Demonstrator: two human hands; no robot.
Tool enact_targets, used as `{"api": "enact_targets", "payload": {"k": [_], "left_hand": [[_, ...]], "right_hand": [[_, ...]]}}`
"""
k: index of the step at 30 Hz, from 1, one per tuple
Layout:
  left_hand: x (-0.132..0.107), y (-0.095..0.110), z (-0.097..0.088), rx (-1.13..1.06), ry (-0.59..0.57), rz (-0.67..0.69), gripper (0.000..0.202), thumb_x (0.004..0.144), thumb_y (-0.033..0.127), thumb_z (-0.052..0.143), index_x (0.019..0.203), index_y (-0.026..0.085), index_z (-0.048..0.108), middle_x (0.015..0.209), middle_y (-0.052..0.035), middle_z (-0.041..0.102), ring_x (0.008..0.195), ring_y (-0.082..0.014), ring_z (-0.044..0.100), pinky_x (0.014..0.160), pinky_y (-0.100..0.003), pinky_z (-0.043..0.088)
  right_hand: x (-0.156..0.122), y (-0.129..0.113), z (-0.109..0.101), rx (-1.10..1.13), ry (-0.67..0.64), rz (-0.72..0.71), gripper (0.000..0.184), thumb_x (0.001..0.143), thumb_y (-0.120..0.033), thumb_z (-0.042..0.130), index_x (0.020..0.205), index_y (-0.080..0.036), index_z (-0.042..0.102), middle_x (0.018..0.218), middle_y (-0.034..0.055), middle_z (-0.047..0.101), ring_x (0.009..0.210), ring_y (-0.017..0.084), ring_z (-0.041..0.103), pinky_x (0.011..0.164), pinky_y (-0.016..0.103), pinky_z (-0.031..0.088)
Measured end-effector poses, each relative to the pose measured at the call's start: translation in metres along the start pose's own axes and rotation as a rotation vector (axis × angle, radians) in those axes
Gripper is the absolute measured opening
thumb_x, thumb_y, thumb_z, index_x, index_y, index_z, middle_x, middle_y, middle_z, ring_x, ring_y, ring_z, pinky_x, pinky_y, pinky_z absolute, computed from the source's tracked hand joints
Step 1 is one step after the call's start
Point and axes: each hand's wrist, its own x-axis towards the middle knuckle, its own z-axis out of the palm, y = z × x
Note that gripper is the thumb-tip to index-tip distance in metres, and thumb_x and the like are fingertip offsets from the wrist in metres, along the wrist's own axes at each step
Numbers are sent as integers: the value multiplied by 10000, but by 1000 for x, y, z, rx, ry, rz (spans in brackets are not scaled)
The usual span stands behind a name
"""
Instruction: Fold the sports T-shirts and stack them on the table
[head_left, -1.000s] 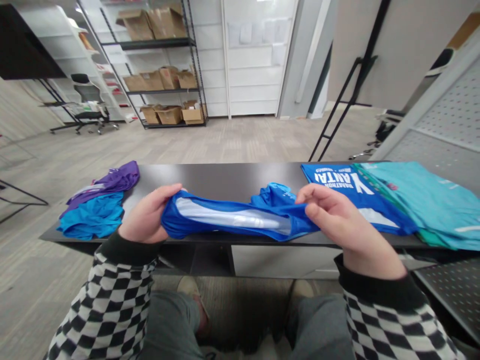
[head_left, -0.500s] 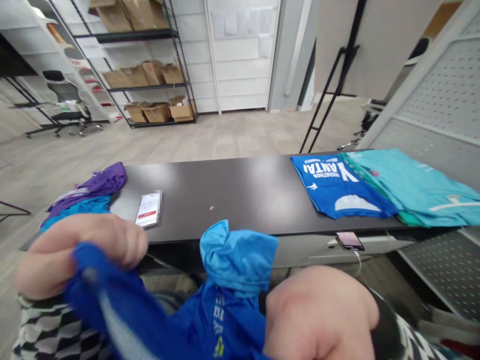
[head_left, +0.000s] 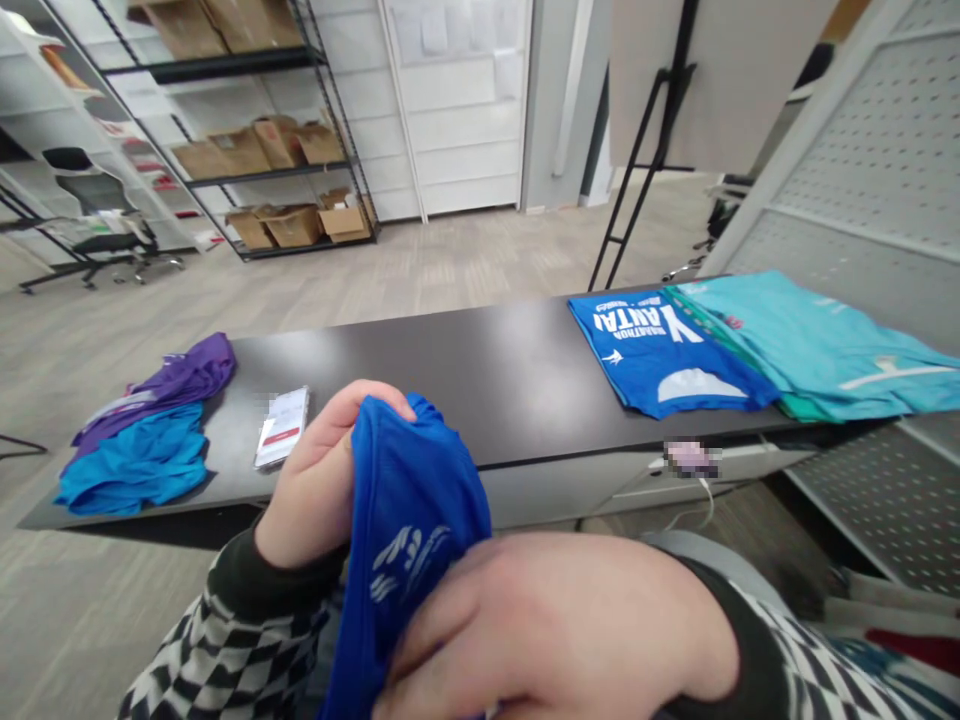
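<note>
A dark blue shirt (head_left: 431, 480) with white print hangs between my hands, above my lap and in front of the desk's near edge. My left hand (head_left: 322, 450) grips its upper edge, with the fingers partly behind the cloth. Lower down and closer to me, my right hand (head_left: 555, 630) is closed on the same shirt; its fingertips are hidden in the fabric. The shirt's lower part runs out of the frame at the bottom.
On the dark desk (head_left: 420, 350) a phone (head_left: 283, 428) lies left, near a crumpled blue garment (head_left: 142, 460) and a purple garment (head_left: 180, 380). At right lie a flat blue shirt (head_left: 660, 350) and turquoise shirts (head_left: 817, 340). A cabled phone (head_left: 691, 458) sits below the edge.
My left hand has moved right and inward, raising the blue shirt's edge. The light blue part of the cloth has gone out of sight. My right hand has shifted left across the shirt.
</note>
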Motion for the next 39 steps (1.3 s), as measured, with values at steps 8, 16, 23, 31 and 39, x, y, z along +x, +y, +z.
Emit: {"api": "enact_targets", "payload": {"k": [8, 16, 23, 31, 39], "left_hand": [[-4, -2, 14, 53, -461, -101, 374, 1042, 507, 764, 869, 175, 763, 810, -53, 718, 666, -151, 641, 622, -240, 535], [4, -22, 14, 341, -201, -24, 430, 1101, 585, 648, 1287, 224, 790, 1038, -82, 800, 906, -220, 746, 804, -301, 613], [23, -19, -15, 487, -684, -287, 487, 942, 633, 840, 1200, 220, 829, 1131, -73, 831, 1027, -287, 777, 914, -366, 647], [49, -8, -84, 650, -223, -280, 504, 827, 687, 888, 881, 192, 810, 796, -38, 756, 689, -191, 650, 649, -270, 549], [54, -9, -89, 739, -172, -365, 489, 847, 695, 827, 775, 212, 812, 739, -23, 722, 641, -184, 577, 556, -245, 445]], "right_hand": [[-13, -19, -29, -364, 537, 311, 792, 904, -426, 943, 1592, -270, 585, 1507, 138, 681, 1391, 312, 654, 1180, 466, 532], [-12, -11, -35, -78, 512, 632, 357, 1034, -534, 775, 945, -189, 799, 847, -4, 764, 760, 174, 682, 721, 277, 552], [-32, -18, -62, -10, 1001, 442, 457, 962, -663, 823, 995, -208, 841, 856, 47, 786, 820, 234, 727, 726, 332, 616], [-70, 15, -106, -344, 1251, 467, 507, 943, -741, 784, 1045, -250, 849, 952, 70, 814, 921, 300, 756, 799, 424, 644], [-91, 32, -127, -632, 1048, 653, 475, 964, -663, 763, 1056, -212, 880, 966, 79, 844, 921, 314, 765, 787, 393, 600]]}}
